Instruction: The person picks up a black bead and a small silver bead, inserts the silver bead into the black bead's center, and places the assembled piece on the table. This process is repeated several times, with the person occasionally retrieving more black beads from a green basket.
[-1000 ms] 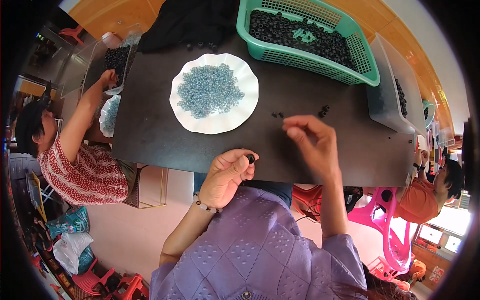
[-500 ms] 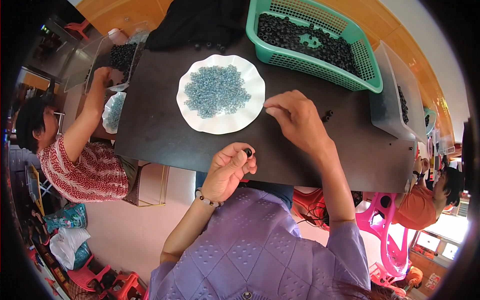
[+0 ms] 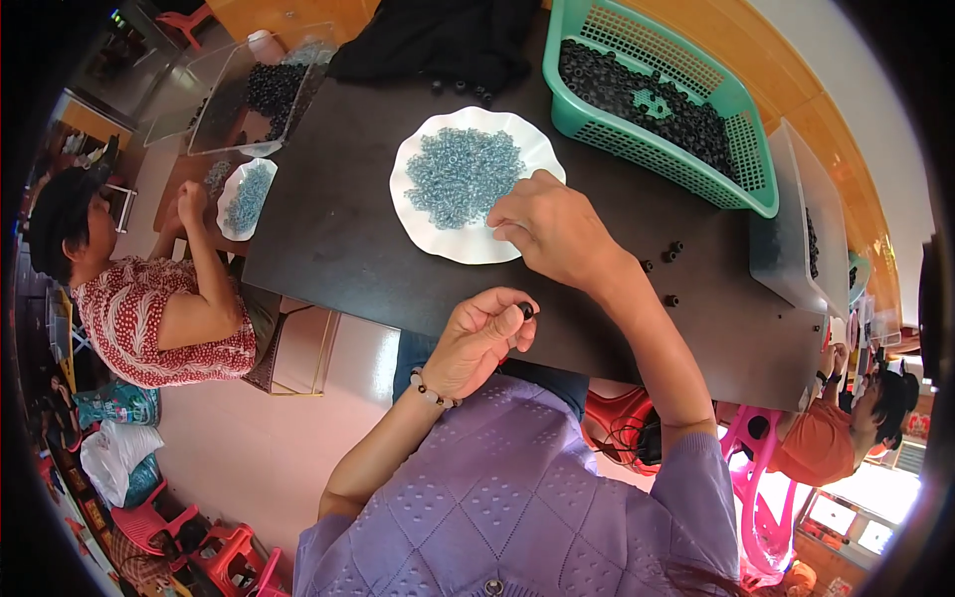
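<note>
My left hand (image 3: 473, 346) is closed above the table's near edge, with a small round black plastic piece (image 3: 526, 310) pinched between thumb and fingertips. My right hand (image 3: 559, 234) reaches over the right side of a white scalloped plate (image 3: 426, 237), thumb and fingers drawn together at the pile's edge. Whatever they may hold is too small to make out. Heaped on that plate are many tiny clear bluish ring-shaped pieces (image 3: 460, 171). Several loose black pieces (image 3: 672, 251) lie on the table right of my right forearm.
A green mesh basket (image 3: 652, 159) of black pieces stands at the back right, beside a translucent bin (image 3: 786, 234). Black cloth (image 3: 438, 45) lies at the back. On the left, a person (image 3: 164, 313) works by a smaller plate (image 3: 232, 211). Another person (image 3: 826, 438) sits at right.
My right hand has moved left from beside the plate to over its pile. My left hand still pinches the black piece. The person at left has brought a hand back from the clear box.
</note>
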